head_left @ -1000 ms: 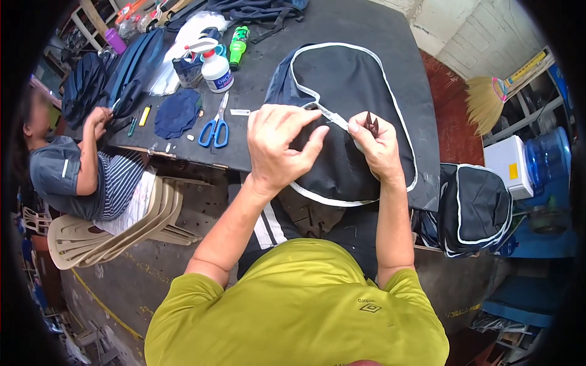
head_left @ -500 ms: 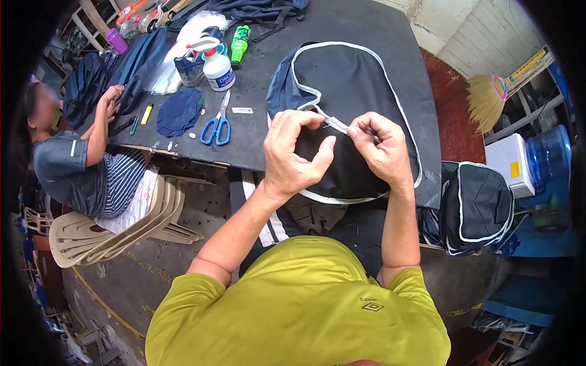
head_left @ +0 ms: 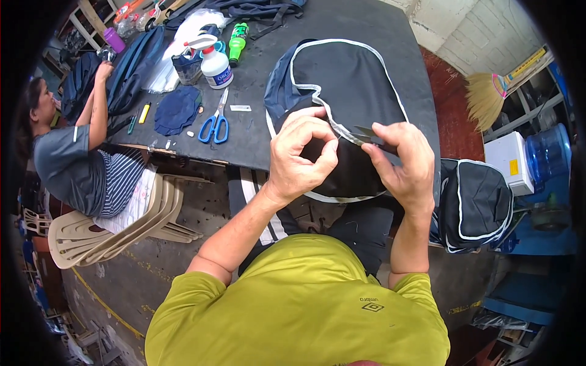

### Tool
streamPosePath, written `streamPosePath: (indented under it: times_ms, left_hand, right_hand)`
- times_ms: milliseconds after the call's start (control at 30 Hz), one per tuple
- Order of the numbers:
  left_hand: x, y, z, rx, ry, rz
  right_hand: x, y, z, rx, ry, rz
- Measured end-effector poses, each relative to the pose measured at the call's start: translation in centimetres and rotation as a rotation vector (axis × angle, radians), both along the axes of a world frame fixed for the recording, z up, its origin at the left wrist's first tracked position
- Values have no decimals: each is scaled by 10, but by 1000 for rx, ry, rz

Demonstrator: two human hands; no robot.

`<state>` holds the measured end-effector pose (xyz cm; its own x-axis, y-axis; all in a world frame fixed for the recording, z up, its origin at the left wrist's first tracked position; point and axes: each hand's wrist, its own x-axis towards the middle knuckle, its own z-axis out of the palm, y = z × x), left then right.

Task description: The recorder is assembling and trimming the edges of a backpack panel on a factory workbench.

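A dark navy and black bag [head_left: 360, 73] with white binding lies on the table in front of me. My left hand [head_left: 305, 149] is over its near left part, thumb and forefinger pinched together beside the white binding [head_left: 345, 131]. Whatever that pinch holds is too fine to make out; the other fingers lie against the bag's edge. In my right hand [head_left: 403, 161] are small dark thread snips [head_left: 367, 132], gripped between thumb and fingers. Their blades point left, by the binding; the handle is mostly hidden in the hand.
Left on the table are blue-handled scissors [head_left: 215, 125], a spray bottle [head_left: 217, 68], a green bottle [head_left: 238, 44], round navy fabric pieces [head_left: 177, 111] and a yellow cutter [head_left: 144, 113]. A person [head_left: 67, 146] sits at far left. Another bag [head_left: 485, 204] stands at right.
My right hand has let go of the binding and shifted right, with the snips' blades now showing. My left thumb and forefinger have closed together. The seated person has raised an arm.
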<state>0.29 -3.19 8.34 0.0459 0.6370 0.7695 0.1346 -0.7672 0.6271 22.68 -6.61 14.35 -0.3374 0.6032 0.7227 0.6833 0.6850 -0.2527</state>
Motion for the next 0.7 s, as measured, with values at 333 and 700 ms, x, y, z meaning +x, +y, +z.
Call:
streamPosePath:
  times_ms: [333,700]
  left_hand:
    - [-1,-3,-2,-20,-4,-123]
    - [-2,-7,-5,-57,-29,-155]
  right_hand:
    - [-7,-11,8,125,-180,-13]
    - [-14,-12,1,122,-146,-24]
